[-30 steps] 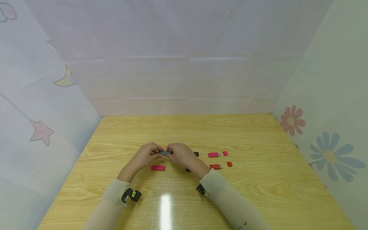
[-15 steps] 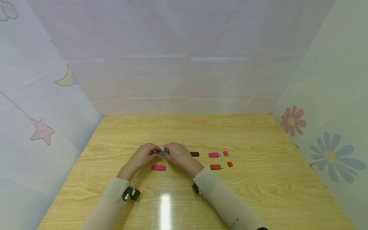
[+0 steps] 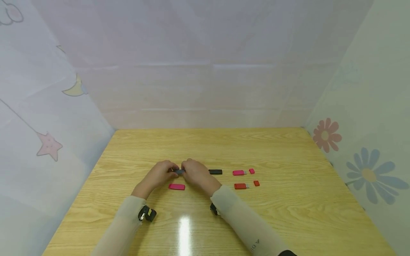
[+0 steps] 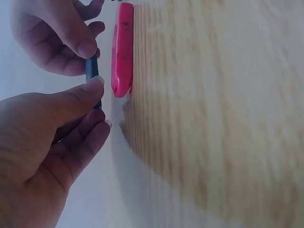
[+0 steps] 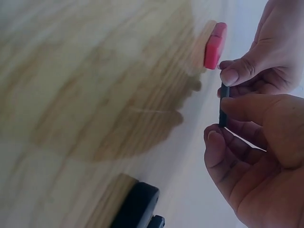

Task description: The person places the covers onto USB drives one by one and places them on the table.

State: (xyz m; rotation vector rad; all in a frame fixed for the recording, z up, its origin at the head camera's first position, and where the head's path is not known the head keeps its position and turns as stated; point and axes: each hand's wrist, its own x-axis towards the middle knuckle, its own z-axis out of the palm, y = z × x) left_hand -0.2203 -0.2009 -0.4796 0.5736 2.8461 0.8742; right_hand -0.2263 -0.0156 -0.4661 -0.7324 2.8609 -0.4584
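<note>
One dark stick (image 4: 91, 71) in both grips (image 3: 159, 174) (image 3: 196, 174)

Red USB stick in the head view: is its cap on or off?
Off. The red USB stick shows its bare metal plug, and the red cap lies apart from it.

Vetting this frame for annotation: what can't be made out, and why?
- Dark stick, head: both ends covered by the left hand and right hand.
- Pink stick, left wrist: its dark marks are too blurred to identify.
- Black object, right wrist: cut off by the bottom edge.
- Sleeve lettering, head: too small to read surely.
</note>
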